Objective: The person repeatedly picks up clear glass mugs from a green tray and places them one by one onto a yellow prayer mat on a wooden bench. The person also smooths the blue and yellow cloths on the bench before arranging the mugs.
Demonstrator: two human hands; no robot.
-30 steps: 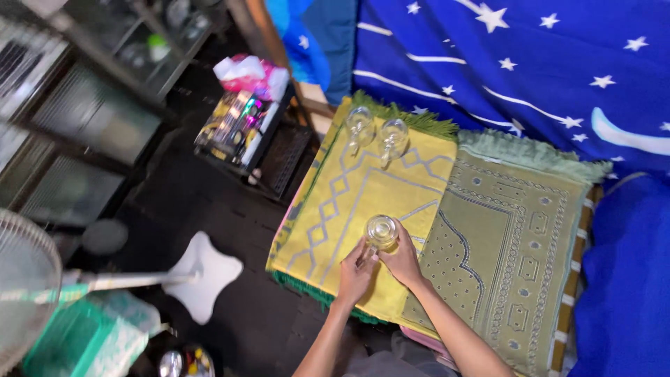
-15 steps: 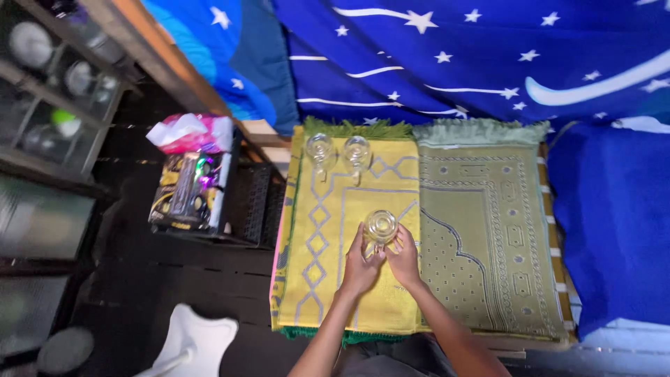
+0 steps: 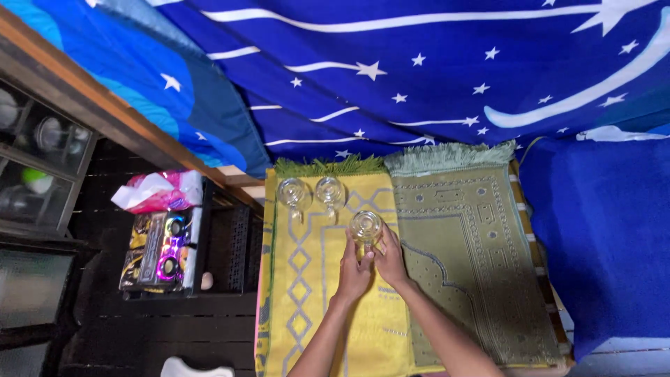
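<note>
The person holds a clear glass cup (image 3: pixel 366 226) between both hands above the yellow mat (image 3: pixel 307 293); the left hand (image 3: pixel 354 271) wraps its fingers up the cup's near-left side, and the right hand (image 3: pixel 389 257) closes on the near-right side, so the cup sits at the fingertips, just beyond both palms; each hand is grasping the cup. Two more glass cups (image 3: pixel 312 193) stand side by side near the mat's far edge, just left of and beyond the held cup; a green patterned mat (image 3: pixel 474 265) lies beside the yellow one, and a blue starred cloth (image 3: pixel 419 77) spreads beyond both.
</note>
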